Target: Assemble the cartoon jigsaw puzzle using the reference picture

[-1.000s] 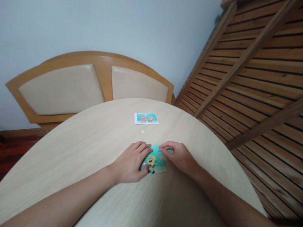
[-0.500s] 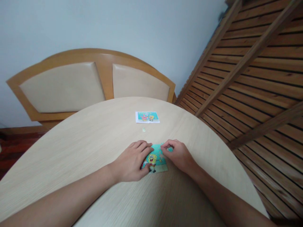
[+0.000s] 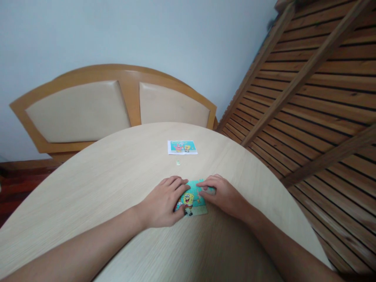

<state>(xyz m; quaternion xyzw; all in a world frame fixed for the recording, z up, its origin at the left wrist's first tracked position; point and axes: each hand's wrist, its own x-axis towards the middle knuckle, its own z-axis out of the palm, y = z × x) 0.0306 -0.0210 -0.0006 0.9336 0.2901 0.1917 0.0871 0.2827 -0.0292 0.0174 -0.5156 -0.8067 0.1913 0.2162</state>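
Observation:
A jigsaw puzzle (image 3: 194,209) with a yellow cartoon figure on a turquoise ground lies on the table, several of its pieces joined. My left hand (image 3: 166,201) rests flat over its left side, forefinger on the upper part and thumb near the lower edge, and hides that side. On the upper right of the puzzle, my right hand (image 3: 225,196) touches the pieces with its forefinger. Its thumb is apart from the forefinger, with no piece visible between them. Part of the puzzle's right side is covered by this hand.
Beyond the puzzle lies one small pale loose piece (image 3: 178,163). Farther back is a picture card (image 3: 182,147) with two cartoon figures. The round wooden table (image 3: 132,156) has a padded chair back (image 3: 79,113) behind it and a slatted wooden panel (image 3: 317,98) at the right.
My right thumb and forefinger have come apart from a pinch, and the forefinger has stretched leftward over the puzzle. My left hand stays in place. The view has tilted slightly.

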